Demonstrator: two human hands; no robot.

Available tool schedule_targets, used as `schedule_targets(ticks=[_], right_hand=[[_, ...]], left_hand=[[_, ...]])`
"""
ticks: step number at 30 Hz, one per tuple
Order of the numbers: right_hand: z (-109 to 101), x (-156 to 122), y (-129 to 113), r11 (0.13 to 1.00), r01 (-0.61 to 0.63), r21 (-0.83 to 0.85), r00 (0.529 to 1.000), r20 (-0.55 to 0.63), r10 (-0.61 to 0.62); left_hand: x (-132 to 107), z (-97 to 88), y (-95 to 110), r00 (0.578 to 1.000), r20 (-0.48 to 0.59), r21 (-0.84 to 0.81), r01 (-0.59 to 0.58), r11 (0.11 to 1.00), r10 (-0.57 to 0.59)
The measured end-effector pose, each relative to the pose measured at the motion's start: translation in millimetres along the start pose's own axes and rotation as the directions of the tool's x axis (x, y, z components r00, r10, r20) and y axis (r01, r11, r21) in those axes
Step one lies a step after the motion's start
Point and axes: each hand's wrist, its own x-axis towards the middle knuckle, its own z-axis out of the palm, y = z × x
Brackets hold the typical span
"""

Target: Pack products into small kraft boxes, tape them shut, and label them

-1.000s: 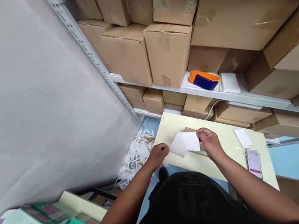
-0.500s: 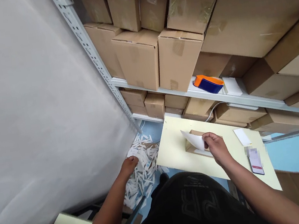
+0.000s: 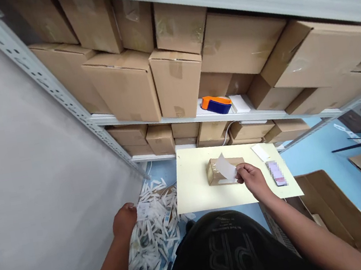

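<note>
My right hand (image 3: pixel 252 178) pinches a thin white sheet (image 3: pixel 226 168) by its edge, lifted at a slant over a small cardboard box (image 3: pixel 213 176). The box lies on a pale yellow board (image 3: pixel 195 196) and has clear tape at its left end. My left hand (image 3: pixel 125 221) is off to the left, its fingers curled. Whether it holds something is hidden. Below and beside it, a heap of crumpled white paper strips (image 3: pixel 151 235) covers the floor.
On the board's right side lie a white card stack (image 3: pixel 260 153) and a phone (image 3: pixel 276 173). Behind it, shelves hold several cartons (image 3: pixel 177 83) and an orange and blue tape dispenser (image 3: pixel 217 104). A large open carton (image 3: pixel 335 206) stands on the floor at right.
My view has swung to the right. My left hand has moved left and lower over the paper heap. My right hand keeps hold of the white sheet above the box.
</note>
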Motion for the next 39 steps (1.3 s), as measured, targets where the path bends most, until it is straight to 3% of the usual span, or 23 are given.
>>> schedule_targets(ticks=[4, 5, 7, 8, 11, 13, 14, 16, 19, 22, 25, 28, 30, 33, 37, 39], right_hand=[[-9, -2, 5, 0.998, 0.048, 0.028, 0.998, -0.034, -0.047], [-12, -1, 8, 0.998, 0.047, 0.04, 0.998, -0.044, -0.046], [-16, 1, 13, 0.997, 0.035, 0.068, 0.997, -0.064, -0.031], [-18, 3, 16, 0.996, 0.031, 0.082, 0.997, -0.073, -0.025], [-25, 9, 25, 0.993, 0.041, 0.112, 0.996, -0.086, -0.031], [-32, 13, 30, 0.992, 0.067, 0.111, 0.993, -0.108, -0.055], [-36, 14, 34, 0.991, 0.08, 0.103, 0.99, -0.121, -0.067], [-45, 18, 41, 0.992, 0.101, 0.082, 0.986, -0.144, -0.089], [-59, 26, 52, 0.992, 0.114, 0.052, 0.982, -0.16, -0.105], [-65, 37, 63, 0.993, 0.114, 0.023, 0.979, -0.173, -0.108], [-64, 48, 69, 0.996, 0.087, 0.038, 0.982, -0.17, -0.079], [-62, 55, 67, 0.993, 0.066, 0.093, 0.988, -0.145, -0.052], [-63, 57, 63, 0.989, 0.067, 0.133, 0.99, -0.132, -0.049], [-66, 58, 53, 0.98, 0.059, 0.189, 0.992, -0.121, -0.036], [-69, 59, 41, 0.971, 0.054, 0.235, 0.993, -0.117, -0.027], [-69, 61, 41, 0.972, 0.06, 0.227, 0.992, -0.119, -0.033]], left_hand=[[-20, 2.3, 75, 0.989, 0.129, -0.359, -0.025, 0.933, 0.076], [-31, 6.2, 99, 0.973, 0.192, -0.481, -0.02, 0.877, 0.128], [-56, 16.5, 149, 0.937, 0.272, -0.552, -0.036, 0.833, 0.221], [-69, 21.8, 174, 0.908, 0.32, -0.589, -0.033, 0.807, 0.27], [-105, 33.0, 241, 0.74, 0.524, -0.749, 0.163, 0.643, 0.423], [-123, 36.0, 276, 0.665, 0.56, -0.785, 0.236, 0.572, 0.494], [-129, 36.9, 290, 0.661, 0.542, -0.802, 0.222, 0.554, 0.519], [-134, 39.7, 314, 0.693, 0.473, -0.825, 0.132, 0.549, 0.544], [-133, 50.9, 339, 0.76, 0.378, -0.8, -0.021, 0.6, 0.529], [-128, 70.2, 356, 0.776, 0.365, -0.752, -0.079, 0.654, 0.514], [-125, 89.6, 366, 0.78, 0.345, -0.747, -0.108, 0.656, 0.522], [-123, 100.6, 371, 0.845, 0.308, -0.712, -0.101, 0.695, 0.438], [-121, 103.2, 373, 0.87, 0.358, -0.671, -0.014, 0.741, 0.34], [-120, 104.9, 375, 0.821, 0.511, -0.632, 0.159, 0.759, 0.254], [-124, 110.2, 377, 0.678, 0.679, -0.632, 0.344, 0.695, 0.281], [-124, 114.3, 377, 0.675, 0.655, -0.687, 0.346, 0.639, 0.339]])
